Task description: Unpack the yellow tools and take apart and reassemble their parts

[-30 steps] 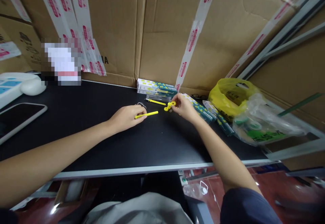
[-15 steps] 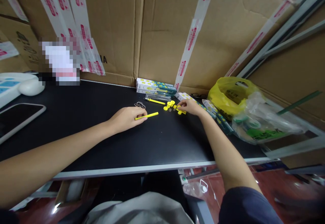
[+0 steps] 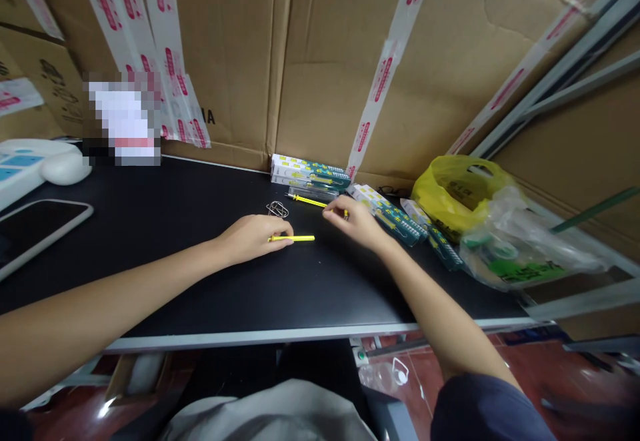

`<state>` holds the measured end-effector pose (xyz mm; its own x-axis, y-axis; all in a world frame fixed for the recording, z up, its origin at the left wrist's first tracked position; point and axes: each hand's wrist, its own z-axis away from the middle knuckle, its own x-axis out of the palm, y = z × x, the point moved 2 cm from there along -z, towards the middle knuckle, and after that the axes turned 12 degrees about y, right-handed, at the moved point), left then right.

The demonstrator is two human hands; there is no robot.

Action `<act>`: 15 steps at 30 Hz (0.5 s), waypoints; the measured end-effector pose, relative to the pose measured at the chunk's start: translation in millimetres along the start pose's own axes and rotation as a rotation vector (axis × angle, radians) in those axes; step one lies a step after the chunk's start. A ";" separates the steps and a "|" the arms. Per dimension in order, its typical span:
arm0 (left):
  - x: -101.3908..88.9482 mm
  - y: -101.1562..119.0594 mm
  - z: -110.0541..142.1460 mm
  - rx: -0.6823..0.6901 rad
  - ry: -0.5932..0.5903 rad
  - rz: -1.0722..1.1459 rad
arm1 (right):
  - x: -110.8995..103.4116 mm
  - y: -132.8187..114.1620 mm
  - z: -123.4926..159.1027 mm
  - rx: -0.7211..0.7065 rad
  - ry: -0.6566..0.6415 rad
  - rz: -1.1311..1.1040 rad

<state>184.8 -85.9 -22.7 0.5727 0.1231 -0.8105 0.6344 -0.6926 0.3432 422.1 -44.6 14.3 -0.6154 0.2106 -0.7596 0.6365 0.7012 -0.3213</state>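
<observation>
My left hand (image 3: 253,236) is closed around one end of a thin yellow plastic rod (image 3: 303,238), whose free end points right, just above the black tabletop. To its right, my right hand (image 3: 354,222) has its fingers pinched together; what they hold, if anything, is too small to make out. A bit of yellow (image 3: 346,214) shows by those fingers, and the small yellow parts there are mostly hidden behind the hand. Beyond the hands lies a second yellow rod (image 3: 307,200) with a thin metal tip. Bent metal wires (image 3: 277,210) rest behind my left hand.
Printed boxes (image 3: 310,171) and a clear plastic case (image 3: 323,192) lie against the cardboard wall (image 3: 320,94). More boxes (image 3: 393,218), a yellow bag (image 3: 450,188) and a clear bag (image 3: 525,248) are at right. A phone (image 3: 40,231) and a white device (image 3: 30,164) are at left.
My right hand has moved left from the small yellow parts toward the rod and now covers them. My left hand holds the rod more level. The view has shifted slightly.
</observation>
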 end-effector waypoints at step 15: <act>-1.1 3.3 -0.5 -0.018 0.113 0.054 | 30.3 -33.0 15.6 -0.175 -0.059 -0.030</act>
<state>186.5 -88.0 -20.4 0.6606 0.1657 -0.7322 0.6097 -0.6875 0.3945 389.6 -71.9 -6.9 -0.6015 0.1509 -0.7845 0.5241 0.8156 -0.2450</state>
